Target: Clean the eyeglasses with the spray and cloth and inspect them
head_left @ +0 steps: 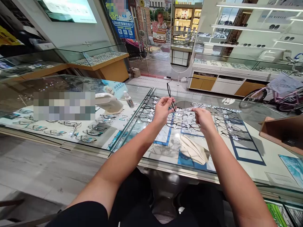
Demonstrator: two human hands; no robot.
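Note:
Over the glass counter, my left hand (163, 109) pinches the front of a pair of eyeglasses (169, 90) with a thin black frame. The glasses are held on edge, one temple reaching out to the right above my hands. My right hand (204, 119) is closed, fingertips together at what looks like the end of the lower temple, which is hard to make out against the display. Just below my hands, a crumpled cream cloth (193, 148) lies on the counter top.
Rows of eyeglasses (233, 126) sit under the glass counter (161, 159). To the left stand a small spray bottle (128, 99) and a white device (109, 103). A brown wooden box (279, 134) is at the right. A pink bicycle (274, 94) stands beyond the counter.

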